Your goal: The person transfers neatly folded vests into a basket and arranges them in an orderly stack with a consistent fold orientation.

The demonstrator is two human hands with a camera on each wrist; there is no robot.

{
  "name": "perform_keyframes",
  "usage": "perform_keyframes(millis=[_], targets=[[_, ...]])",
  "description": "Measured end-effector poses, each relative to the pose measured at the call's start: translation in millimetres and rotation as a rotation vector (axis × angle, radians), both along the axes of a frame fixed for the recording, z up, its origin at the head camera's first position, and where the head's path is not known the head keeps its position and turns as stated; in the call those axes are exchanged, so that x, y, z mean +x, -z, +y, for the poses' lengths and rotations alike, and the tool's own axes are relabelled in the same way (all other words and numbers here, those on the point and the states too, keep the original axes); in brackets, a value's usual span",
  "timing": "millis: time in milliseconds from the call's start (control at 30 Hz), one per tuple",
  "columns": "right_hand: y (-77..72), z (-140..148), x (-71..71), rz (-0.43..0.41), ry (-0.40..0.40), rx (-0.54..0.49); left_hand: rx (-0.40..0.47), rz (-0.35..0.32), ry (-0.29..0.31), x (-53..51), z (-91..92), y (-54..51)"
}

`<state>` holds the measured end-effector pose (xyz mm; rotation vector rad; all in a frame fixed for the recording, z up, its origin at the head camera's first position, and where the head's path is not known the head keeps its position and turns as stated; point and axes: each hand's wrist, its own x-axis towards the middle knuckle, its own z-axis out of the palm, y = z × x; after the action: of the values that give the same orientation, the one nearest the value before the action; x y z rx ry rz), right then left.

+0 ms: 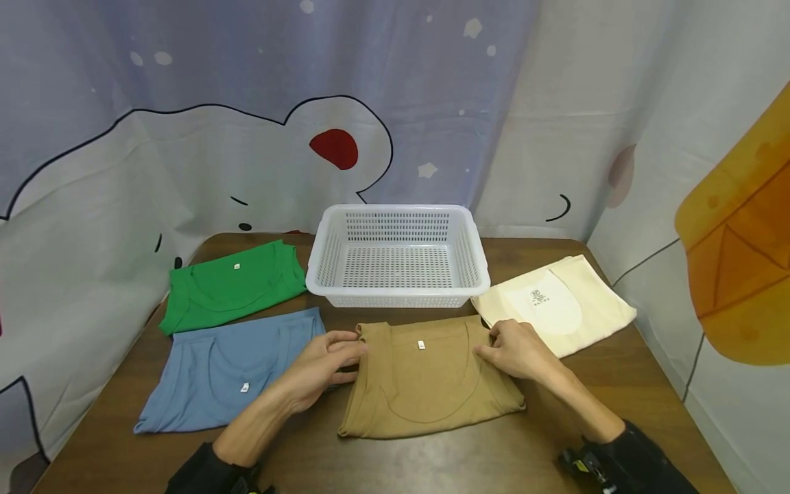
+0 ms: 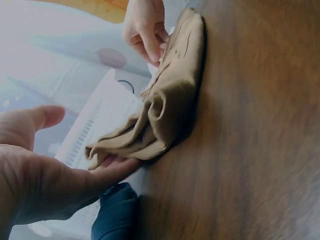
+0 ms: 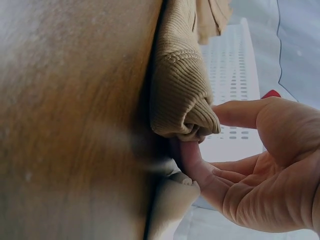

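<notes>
From where I stand, the folded brown shirt lies on the table, between the person's two hands. The left hand is open, fingers tucked under one edge, thumb lifted clear of the cloth. The right hand pinches the opposite edge, thumb above and a finger beneath. A small white tag sits at the neck, too small to read; so is the dark print inside the cream shirt.

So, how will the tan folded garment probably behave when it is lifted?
The tan folded garment will likely sag, as its ribbed knit curls softly at the edge. Its loose layers, gaping at one end, might slip open.
</notes>
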<state>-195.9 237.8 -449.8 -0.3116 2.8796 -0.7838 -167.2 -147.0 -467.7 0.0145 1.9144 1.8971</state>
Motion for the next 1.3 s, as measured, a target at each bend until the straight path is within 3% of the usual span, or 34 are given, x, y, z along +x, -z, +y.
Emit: perform_keyframes(millis=[233, 467, 733, 967, 1300], targets=[[-2.0, -1, 0.8, -0.043, -0.021, -0.044, 0.050, -0.033, 0.009, 5.3, 4.3, 3.2], [0.9, -1, -2.7, -0.093, -0.042, -0.215, 0.015, 0.046, 0.086, 4.9, 5.6, 12.2], [1.8, -4, -3.2, -0.246, 0.010, -0.437, -0.049, 0.117, 0.142, 7.6, 12.0, 14.6], [3.1, -2, -1.7, -0.329, 0.078, -0.460, -0.105, 0.139, 0.164, 11.1, 15.5, 15.7], [11.1, 2, -5.2, -0.479, 0.050, -0.668, -0.112, 0.151, 0.167, 13.5, 18.7, 17.2]])
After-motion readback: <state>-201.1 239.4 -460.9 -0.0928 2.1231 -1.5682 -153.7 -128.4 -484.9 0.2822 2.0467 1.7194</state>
